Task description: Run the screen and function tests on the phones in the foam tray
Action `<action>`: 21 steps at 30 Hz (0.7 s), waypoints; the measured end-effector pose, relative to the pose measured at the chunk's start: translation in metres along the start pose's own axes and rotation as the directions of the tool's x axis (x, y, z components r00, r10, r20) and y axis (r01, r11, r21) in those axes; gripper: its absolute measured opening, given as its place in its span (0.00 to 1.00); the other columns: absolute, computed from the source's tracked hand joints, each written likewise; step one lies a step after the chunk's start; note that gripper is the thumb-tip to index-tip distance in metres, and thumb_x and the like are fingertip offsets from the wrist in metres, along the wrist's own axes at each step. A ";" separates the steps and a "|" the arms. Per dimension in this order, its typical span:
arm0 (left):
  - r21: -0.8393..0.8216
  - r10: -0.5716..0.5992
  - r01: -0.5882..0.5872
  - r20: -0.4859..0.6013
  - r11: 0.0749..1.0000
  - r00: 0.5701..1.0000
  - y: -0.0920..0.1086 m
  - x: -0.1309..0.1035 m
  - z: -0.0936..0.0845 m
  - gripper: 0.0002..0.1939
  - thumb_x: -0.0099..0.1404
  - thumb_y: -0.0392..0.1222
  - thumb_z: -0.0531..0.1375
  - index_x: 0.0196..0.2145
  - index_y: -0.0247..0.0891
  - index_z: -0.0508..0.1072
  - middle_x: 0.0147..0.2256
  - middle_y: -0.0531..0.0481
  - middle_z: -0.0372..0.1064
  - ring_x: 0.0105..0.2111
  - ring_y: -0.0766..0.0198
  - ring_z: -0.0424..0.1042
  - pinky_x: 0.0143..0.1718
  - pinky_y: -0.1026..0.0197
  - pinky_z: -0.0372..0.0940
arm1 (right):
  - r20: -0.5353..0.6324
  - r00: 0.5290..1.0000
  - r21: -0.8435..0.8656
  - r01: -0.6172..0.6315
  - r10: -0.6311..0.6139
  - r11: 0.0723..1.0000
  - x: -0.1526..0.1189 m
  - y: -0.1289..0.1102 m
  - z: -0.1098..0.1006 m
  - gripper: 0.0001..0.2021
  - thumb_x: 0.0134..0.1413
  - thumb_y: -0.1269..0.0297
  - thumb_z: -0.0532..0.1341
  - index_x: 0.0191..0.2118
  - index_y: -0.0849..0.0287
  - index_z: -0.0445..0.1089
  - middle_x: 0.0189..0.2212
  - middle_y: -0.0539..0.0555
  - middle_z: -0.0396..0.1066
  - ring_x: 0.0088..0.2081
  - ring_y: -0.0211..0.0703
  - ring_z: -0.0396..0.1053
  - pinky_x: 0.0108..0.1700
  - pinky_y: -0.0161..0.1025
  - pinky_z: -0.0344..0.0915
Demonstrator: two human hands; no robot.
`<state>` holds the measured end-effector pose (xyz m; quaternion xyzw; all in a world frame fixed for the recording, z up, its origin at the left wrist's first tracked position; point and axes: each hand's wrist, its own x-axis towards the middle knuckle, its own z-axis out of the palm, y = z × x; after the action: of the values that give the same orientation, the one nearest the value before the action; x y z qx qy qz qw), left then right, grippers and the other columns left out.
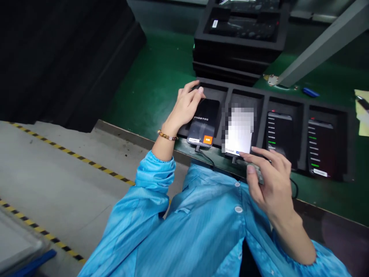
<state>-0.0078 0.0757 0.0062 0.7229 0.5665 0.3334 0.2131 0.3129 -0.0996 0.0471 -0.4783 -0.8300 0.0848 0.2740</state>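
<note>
A black foam tray (230, 96) holds several smartphones in a row of slots. My left hand (188, 102), loosely bent with its fingers apart, rests at the tray's left end and touches the upper left of the leftmost smartphone (206, 123). That phone has a dark screen with an orange button and a black cable (206, 156) in its lower end. My right hand (272, 175) is open, its index fingertip at the lower edge of the second smartphone (239, 130), whose bright screen is pixelated. To the right lie a third smartphone (281, 134) and a fourth smartphone (323, 146), both showing dark list screens.
Stacked black trays (230, 57) stand behind, with wrapped dark devices in the top one. A grey metal post (314, 46) slants up at the right. A blue cap-like piece (310, 92) and a yellow paper (361, 111) with a pen lie on the green table (155, 73). Black material (57, 57) fills the left.
</note>
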 end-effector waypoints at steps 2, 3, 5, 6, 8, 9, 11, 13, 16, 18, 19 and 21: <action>0.004 0.000 0.000 -0.006 1.000 1.000 0.000 0.000 0.000 0.44 0.81 0.75 0.37 0.49 0.41 0.83 0.70 0.39 0.69 0.77 0.45 0.61 0.79 0.38 0.48 | -0.020 1.000 0.020 -0.019 0.019 1.000 -0.001 0.001 0.002 0.15 0.73 0.69 0.58 0.59 0.54 0.74 0.55 0.57 0.82 0.63 0.53 0.76 0.71 0.58 0.62; 0.007 0.001 -0.001 -0.009 1.000 1.000 0.000 0.000 0.000 0.44 0.81 0.74 0.37 0.49 0.41 0.82 0.70 0.39 0.70 0.77 0.44 0.61 0.79 0.37 0.49 | -0.040 0.998 0.033 -0.037 0.038 0.999 0.000 0.002 0.002 0.15 0.73 0.69 0.58 0.60 0.54 0.74 0.55 0.57 0.82 0.64 0.53 0.76 0.71 0.58 0.62; 0.009 0.002 -0.002 -0.012 1.000 1.000 -0.001 0.000 0.000 0.43 0.81 0.73 0.37 0.49 0.42 0.82 0.69 0.39 0.70 0.77 0.44 0.61 0.79 0.37 0.49 | -0.076 0.994 0.047 -0.075 0.078 0.996 0.004 0.004 0.002 0.15 0.74 0.68 0.56 0.59 0.54 0.74 0.55 0.56 0.82 0.64 0.52 0.75 0.72 0.57 0.61; 0.009 0.000 0.000 -0.013 1.000 1.000 -0.001 0.000 0.000 0.43 0.82 0.73 0.37 0.49 0.42 0.82 0.70 0.39 0.70 0.76 0.44 0.62 0.79 0.36 0.49 | -0.081 0.992 0.042 -0.093 0.096 0.995 0.006 0.005 0.002 0.15 0.75 0.68 0.56 0.59 0.54 0.74 0.55 0.57 0.82 0.64 0.52 0.75 0.72 0.57 0.61; 0.007 -0.009 0.009 -0.016 1.000 1.000 -0.001 -0.001 0.000 0.42 0.82 0.73 0.38 0.49 0.42 0.83 0.70 0.40 0.70 0.75 0.44 0.63 0.79 0.37 0.49 | -0.057 0.992 0.019 -0.116 0.117 0.993 0.012 0.009 0.002 0.14 0.76 0.67 0.55 0.59 0.56 0.74 0.56 0.57 0.82 0.65 0.52 0.75 0.72 0.57 0.60; 0.003 -0.014 0.014 -0.021 1.000 1.000 -0.001 -0.001 0.000 0.41 0.82 0.73 0.39 0.49 0.43 0.83 0.70 0.40 0.69 0.75 0.45 0.64 0.79 0.37 0.50 | -0.035 0.992 0.010 -0.118 0.119 0.993 0.015 0.011 0.003 0.14 0.76 0.67 0.55 0.59 0.56 0.73 0.57 0.57 0.81 0.65 0.52 0.74 0.72 0.57 0.60; -0.006 -0.022 0.022 -0.032 1.000 0.999 -0.002 -0.001 0.001 0.42 0.81 0.74 0.39 0.49 0.43 0.83 0.71 0.41 0.69 0.74 0.45 0.64 0.80 0.37 0.50 | -0.003 0.993 0.000 -0.119 0.119 0.993 0.020 0.015 0.005 0.15 0.76 0.67 0.54 0.60 0.57 0.73 0.58 0.57 0.81 0.66 0.53 0.73 0.72 0.57 0.60; -0.012 -0.028 0.027 -0.038 1.000 0.999 -0.004 -0.001 0.001 0.42 0.80 0.75 0.39 0.48 0.44 0.83 0.71 0.42 0.69 0.74 0.45 0.65 0.80 0.37 0.50 | 0.001 0.992 -0.005 -0.123 0.123 0.992 0.025 0.018 0.009 0.15 0.76 0.66 0.54 0.60 0.56 0.72 0.58 0.58 0.81 0.66 0.53 0.73 0.73 0.58 0.60; -0.008 -0.033 0.032 -0.041 0.999 0.999 -0.006 -0.001 0.002 0.44 0.79 0.77 0.39 0.48 0.45 0.84 0.72 0.44 0.68 0.74 0.45 0.65 0.80 0.37 0.51 | -0.009 0.991 -0.028 -0.136 0.136 0.990 0.031 0.020 0.014 0.16 0.76 0.66 0.53 0.61 0.55 0.72 0.59 0.59 0.81 0.66 0.55 0.74 0.72 0.59 0.61; 0.000 -0.027 0.027 -0.042 1.000 0.999 -0.007 0.000 0.002 0.44 0.79 0.78 0.38 0.48 0.45 0.84 0.71 0.43 0.69 0.74 0.45 0.66 0.79 0.36 0.52 | 0.007 0.991 -0.043 -0.135 0.135 0.990 0.034 0.020 0.014 0.16 0.76 0.66 0.53 0.62 0.55 0.72 0.59 0.58 0.81 0.67 0.55 0.73 0.73 0.60 0.60; 0.003 -0.022 0.023 -0.041 1.000 0.999 -0.008 0.000 0.002 0.44 0.79 0.78 0.38 0.48 0.45 0.84 0.71 0.43 0.69 0.74 0.45 0.66 0.79 0.36 0.52 | 0.014 0.991 -0.045 -0.133 0.134 0.990 0.035 0.020 0.013 0.16 0.77 0.66 0.53 0.62 0.55 0.72 0.59 0.58 0.81 0.67 0.55 0.73 0.74 0.60 0.59; 0.008 -0.016 0.017 -0.037 1.000 0.999 -0.008 -0.001 0.001 0.44 0.79 0.77 0.38 0.48 0.45 0.84 0.71 0.43 0.69 0.74 0.45 0.66 0.79 0.36 0.52 | 0.006 0.990 -0.030 -0.137 0.138 0.990 0.034 0.021 0.006 0.17 0.77 0.66 0.53 0.63 0.55 0.71 0.60 0.57 0.80 0.68 0.54 0.73 0.75 0.60 0.58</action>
<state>-0.0122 0.0773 -0.0001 0.7127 0.5777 0.3427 0.2023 0.3126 -0.0596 0.0465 -0.5380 -0.7974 0.0929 0.2571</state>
